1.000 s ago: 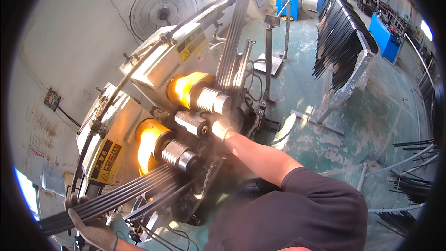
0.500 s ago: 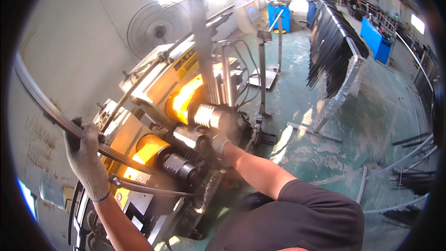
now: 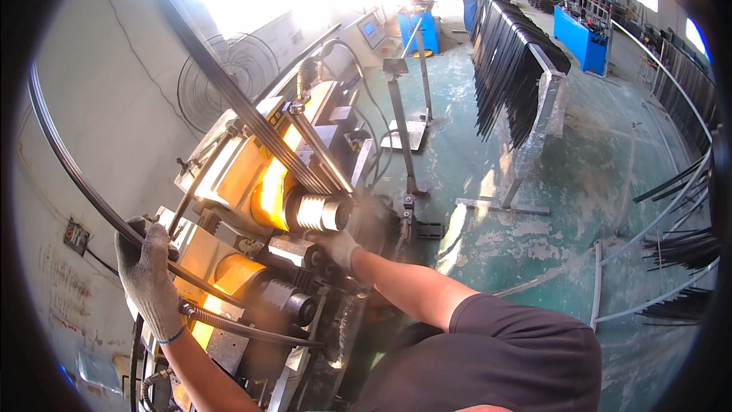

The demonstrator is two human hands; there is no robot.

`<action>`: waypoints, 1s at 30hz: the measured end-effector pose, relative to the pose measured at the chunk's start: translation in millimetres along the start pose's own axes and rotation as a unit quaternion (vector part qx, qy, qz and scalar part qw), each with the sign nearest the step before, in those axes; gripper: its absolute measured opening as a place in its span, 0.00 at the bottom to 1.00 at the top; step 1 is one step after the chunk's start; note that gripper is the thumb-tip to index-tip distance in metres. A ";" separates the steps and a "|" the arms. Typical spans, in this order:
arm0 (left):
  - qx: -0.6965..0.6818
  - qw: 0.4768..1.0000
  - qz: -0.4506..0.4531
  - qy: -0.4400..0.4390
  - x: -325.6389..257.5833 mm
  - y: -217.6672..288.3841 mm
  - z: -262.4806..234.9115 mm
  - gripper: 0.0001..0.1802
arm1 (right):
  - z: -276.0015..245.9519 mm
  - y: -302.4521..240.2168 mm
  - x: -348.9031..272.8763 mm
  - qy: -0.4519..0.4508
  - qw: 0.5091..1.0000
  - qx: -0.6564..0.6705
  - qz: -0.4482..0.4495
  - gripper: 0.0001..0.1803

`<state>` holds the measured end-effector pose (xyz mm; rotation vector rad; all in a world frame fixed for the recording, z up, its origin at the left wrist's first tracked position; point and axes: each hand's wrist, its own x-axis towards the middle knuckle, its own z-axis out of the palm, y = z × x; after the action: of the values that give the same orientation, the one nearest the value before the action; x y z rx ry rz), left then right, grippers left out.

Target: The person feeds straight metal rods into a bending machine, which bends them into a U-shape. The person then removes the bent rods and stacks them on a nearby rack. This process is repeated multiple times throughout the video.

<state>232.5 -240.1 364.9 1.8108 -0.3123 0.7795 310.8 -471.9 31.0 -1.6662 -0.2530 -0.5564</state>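
The long curved dark metal strip (image 3: 91, 191) is what's in hand here; it arcs from about 10 o'clock near the top left edge, bows down along the pale wall and runs into the yellow and grey roller bending machine (image 3: 252, 206) sitting left of centre. The left hand (image 3: 149, 278), in a grey knit work glove, is closed around that strip at roughly 8 o'clock, fingers wrapped over it, right where it passes the machine's lower left corner. The right hand (image 3: 339, 248), also gloved, is pretty much dead centre, pressed up against the machine just below the upper ribbed steel roller (image 3: 320, 214); it's touching the machine body, but I honestly can't tell if it's gripping anything or just resting there, since the fingers are partly hidden. A second ribbed steel roller (image 3: 286, 301) sits lower, around 7 o'clock from the first one, with a black flexible hose (image 3: 244, 328) running just under it. A bundle of straight dark metal bars (image 3: 252, 130) slants from the top left down into the upper roller. Behind the machine at 11 o'clock there's a round wire-caged wall fan (image 3: 221, 80). Over at 1 o'clock a grey metal rack (image 3: 534, 107) holds a row of hanging dark bent strips, standing on the worn green concrete floor (image 3: 595, 183), well apart from the machine. More curved dark strips are piled at 3 o'clock near the right edge (image 3: 686, 252), and blue cabinets (image 3: 583, 34) stand further back.
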 end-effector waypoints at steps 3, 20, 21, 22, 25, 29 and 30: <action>0.000 1.000 -0.003 -0.001 0.0 -0.1 -0.3 0.15 | -1.6 -7.4 -1.4 -0.002 0.996 0.053 0.068 0.13; -0.010 1.000 -0.025 -0.004 3.3 -5.4 -4.3 0.18 | -7.0 -22.8 2.8 0.012 0.982 0.140 0.126 0.16; -0.013 1.000 -0.027 -0.002 2.8 -5.8 -5.0 0.19 | -8.0 -24.4 3.1 0.012 0.979 0.149 0.141 0.16; -0.015 1.000 -0.025 -0.003 2.7 -6.8 -5.7 0.20 | -8.3 -26.1 3.3 0.013 0.975 0.158 0.157 0.16; -0.013 1.000 -0.024 -0.009 3.9 -4.7 -6.2 0.21 | -4.9 -13.5 3.3 -0.006 0.983 0.133 0.129 0.15; 0.000 0.999 -0.039 -0.017 1.1 0.7 -7.4 0.22 | -1.1 -17.7 0.7 0.022 0.979 0.157 0.128 0.11; 0.003 0.999 -0.043 -0.019 0.5 2.8 -6.6 0.22 | -2.6 -14.6 0.0 0.017 0.991 0.106 0.084 0.11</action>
<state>228.9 -235.0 368.7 1.8338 -0.2554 0.6881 303.4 -471.9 43.9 -1.4542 -0.1398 -0.4158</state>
